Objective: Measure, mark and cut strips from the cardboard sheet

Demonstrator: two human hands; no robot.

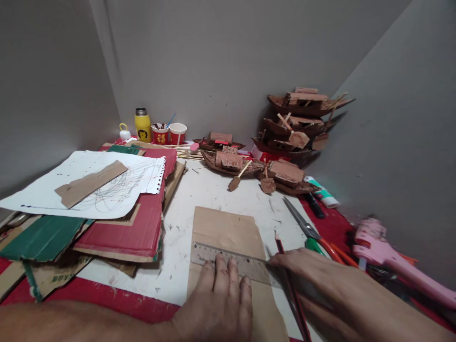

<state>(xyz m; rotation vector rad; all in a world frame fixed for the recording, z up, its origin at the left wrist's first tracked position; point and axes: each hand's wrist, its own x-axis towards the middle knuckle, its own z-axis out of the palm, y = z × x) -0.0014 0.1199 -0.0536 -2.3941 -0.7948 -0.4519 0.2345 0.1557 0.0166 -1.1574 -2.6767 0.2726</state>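
Note:
A clear ruler (pixel 249 267) lies slantwise across a piece of brown cardboard (pixel 224 223) on the white sheet. My left hand (pixel 219 299) rests flat over the cardboard, its fingertips pressing the ruler's near edge with slight gaps between the fingers. At the ruler's right end is my right hand (pixel 302 275), its thumb and fingers closed around a dark red pencil (pixel 281 247). The pencil's upper end points away from me, and the rest runs down beside the cardboard's right edge. Part of the ruler's right end is covered by my right hand.
Scissors (pixel 308 228) and a pink glue gun (pixel 381 251) lie at the right. Brown model boats (pixel 231 161) stand at the back, several stacked. Cardboard sheets (pixel 142 228) with drawn-on paper (pixel 89 185) pile up left. A yellow bottle (pixel 143 126) and paper cups (pixel 177 134) stand behind.

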